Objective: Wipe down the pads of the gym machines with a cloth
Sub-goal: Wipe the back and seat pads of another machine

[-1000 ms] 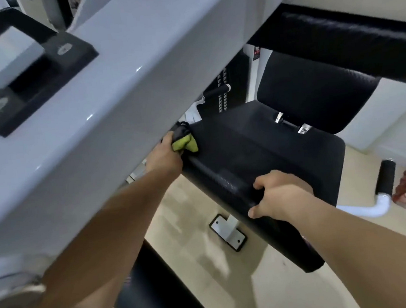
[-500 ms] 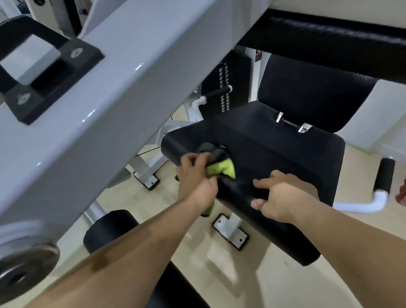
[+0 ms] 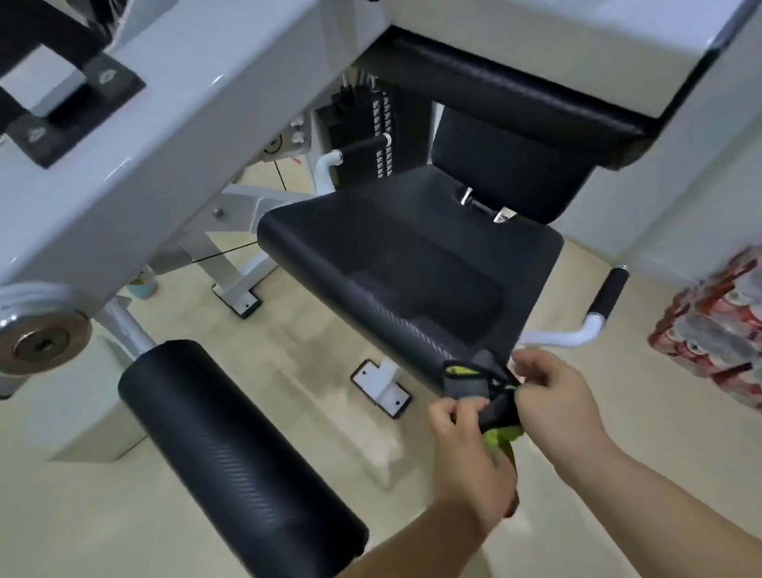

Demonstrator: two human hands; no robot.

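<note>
Both hands meet on the cloth (image 3: 473, 386) at the near right corner of the black seat pad (image 3: 413, 263). The cloth is dark grey with yellow-green patches, and its upper part lies against the rounded front edge of the seat. The left hand (image 3: 470, 457) has its fingers curled round the lower, green end of the cloth. The right hand (image 3: 558, 395) pinches the dark upper part between thumb and fingers. The cloth is bunched between the two hands (how it is folded cannot be made out, as the frame is a little blurred).

Behind the seat pad stands the black back pad (image 3: 506, 165), tilted away, with a small metal fitting in the gap between the two. Above it a long black pad (image 3: 514, 91) runs under the grey machine frame (image 3: 153, 138). The frame crosses the upper left of the view and carries a round metal pivot (image 3: 32, 343) at its lower left end.

A thick black roller pad (image 3: 237, 459) slants across the lower left, well apart from the hands. A white bar with a black grip (image 3: 607, 293) sticks out to the right of the seat, and a second grip (image 3: 359, 147) shows on the far side, in front of the weight stack (image 3: 373, 125). A white foot plate (image 3: 382, 391) sits on the pale floor (image 3: 95, 562) under the seat. At the right edge stands a wrapped pack of red cans (image 3: 738, 329).
</note>
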